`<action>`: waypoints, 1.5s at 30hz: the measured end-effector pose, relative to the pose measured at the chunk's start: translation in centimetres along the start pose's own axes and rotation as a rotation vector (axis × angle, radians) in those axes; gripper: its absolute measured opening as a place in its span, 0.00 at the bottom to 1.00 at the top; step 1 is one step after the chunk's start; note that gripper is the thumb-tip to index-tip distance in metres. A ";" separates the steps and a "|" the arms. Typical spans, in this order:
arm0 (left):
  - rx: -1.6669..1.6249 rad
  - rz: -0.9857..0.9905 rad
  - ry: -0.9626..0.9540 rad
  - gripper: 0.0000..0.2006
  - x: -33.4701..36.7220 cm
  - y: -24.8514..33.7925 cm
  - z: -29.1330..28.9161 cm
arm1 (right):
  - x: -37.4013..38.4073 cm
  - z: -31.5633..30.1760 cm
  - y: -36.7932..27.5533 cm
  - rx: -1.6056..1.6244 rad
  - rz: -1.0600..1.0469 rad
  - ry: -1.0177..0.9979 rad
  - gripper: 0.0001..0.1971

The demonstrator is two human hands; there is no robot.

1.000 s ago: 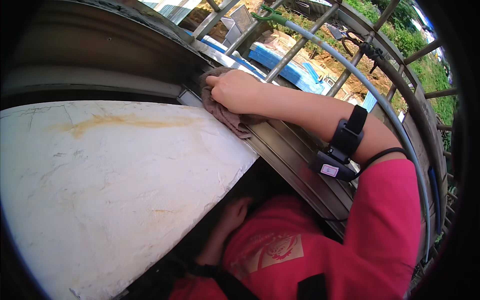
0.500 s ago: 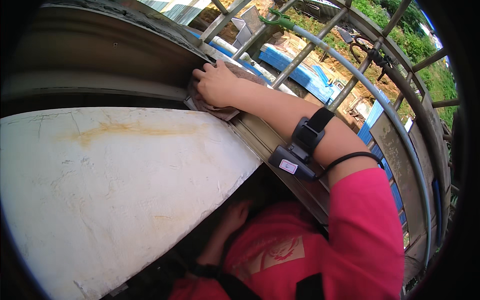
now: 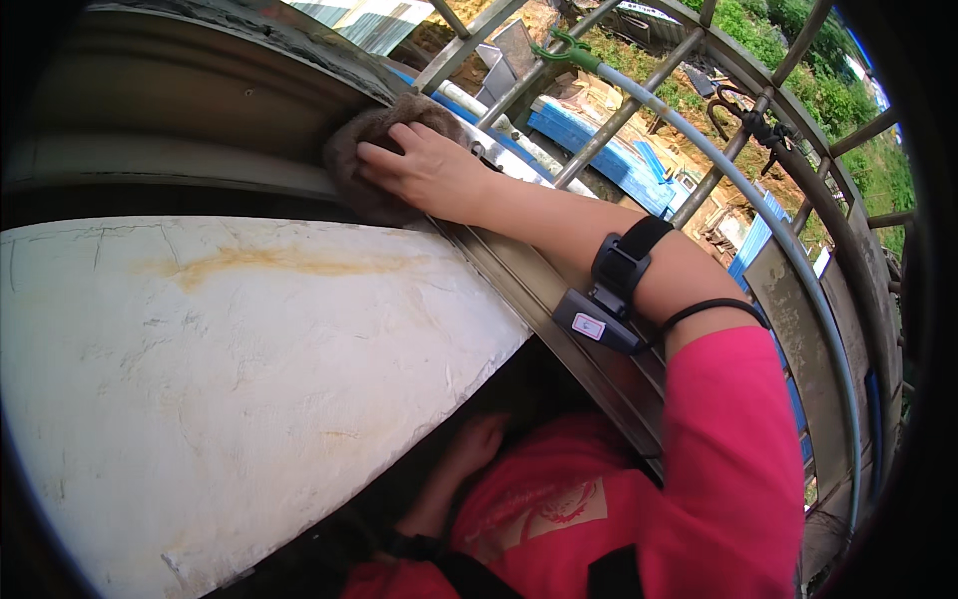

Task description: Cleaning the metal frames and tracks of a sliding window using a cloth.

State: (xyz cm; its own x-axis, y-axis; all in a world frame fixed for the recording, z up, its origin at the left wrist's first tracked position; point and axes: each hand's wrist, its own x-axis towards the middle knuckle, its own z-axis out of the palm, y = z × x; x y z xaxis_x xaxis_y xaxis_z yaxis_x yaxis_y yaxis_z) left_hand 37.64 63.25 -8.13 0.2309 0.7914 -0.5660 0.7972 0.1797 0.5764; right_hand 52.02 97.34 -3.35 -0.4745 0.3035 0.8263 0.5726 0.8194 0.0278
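Observation:
A brown-grey cloth [image 3: 351, 150] is bunched under my right hand [image 3: 429, 172], whose fingers are curled over it. I have it pressed into the corner where the metal window frame [image 3: 489, 262] meets the dark metal panel [image 3: 200, 110]. My right forearm reaches across the frame with a black strap and a small device [image 3: 601, 317] on it. Down in the shade beside my pink shirt is my left hand [image 3: 481, 439], near the broken edge of the white slab [image 3: 249, 369]. Its fingers are too dim to make out.
Metal bars [image 3: 639, 95] form a curved cage to the right, with a pale blue pipe [image 3: 743, 185] running along them and a green hook [image 3: 564, 50] on it. Beyond the bars, blue sheets [image 3: 604, 140], rubble and greenery lie far below.
My right hand has slid left with the cloth, farther into the corner against the dark panel. More of the cloth now shows beyond my fingers. My left hand has hardly moved.

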 end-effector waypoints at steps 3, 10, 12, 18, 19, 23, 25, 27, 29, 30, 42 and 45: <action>-0.033 -0.009 0.036 0.13 0.0 -0.9 0.4 | -1.4 1.2 -1.0 0.042 0.002 -0.167 0.12; 0.059 0.022 0.018 0.13 0.6 -1.4 0.6 | 2.7 -0.8 -1.9 0.240 0.062 -0.798 0.10; 0.050 0.020 0.016 0.13 0.4 -1.0 0.4 | 4.2 -0.4 -1.6 0.209 0.075 -0.854 0.11; 0.053 -0.037 -0.112 0.15 0.2 -0.2 0.8 | 6.0 -0.3 -0.1 0.411 0.476 -1.042 0.16; 0.078 -0.063 -0.155 0.15 0.3 -0.3 0.8 | 5.8 -1.2 -0.4 0.405 0.471 -1.042 0.16; -0.049 -0.004 -0.046 0.16 -0.4 -0.7 1.0 | 4.4 -5.9 -0.5 0.584 0.476 -1.200 0.18; 0.062 0.007 -0.116 0.16 0.3 -0.7 0.2 | 2.9 -6.6 1.0 0.600 0.522 -1.179 0.18; 0.002 0.029 -0.068 0.15 0.4 -0.1 -0.2 | 2.1 -6.4 2.5 0.636 0.534 -1.152 0.18; -0.059 0.040 -0.018 0.15 0.2 0.1 -0.4 | 1.2 -5.2 3.3 0.806 0.651 -0.780 0.20; -0.061 0.016 -0.013 0.15 -0.1 0.0 -0.6 | 1.1 -4.5 2.6 0.815 0.644 -0.776 0.20; 0.054 -0.032 -0.096 0.18 0.0 -1.0 0.4 | 6.6 -1.0 -0.4 0.329 0.490 -1.058 0.14; 0.107 -0.016 -0.071 0.18 -0.8 -2.1 0.8 | 7.1 -2.2 -0.3 0.485 0.678 -0.914 0.14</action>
State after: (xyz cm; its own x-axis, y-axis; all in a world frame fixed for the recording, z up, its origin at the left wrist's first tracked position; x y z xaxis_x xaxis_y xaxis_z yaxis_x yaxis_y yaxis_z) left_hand 36.17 61.77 -9.37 0.2533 0.7449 -0.6172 0.8553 0.1256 0.5026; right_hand 49.96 98.14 3.75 -0.5828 0.8053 -0.1089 0.6704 0.4008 -0.6244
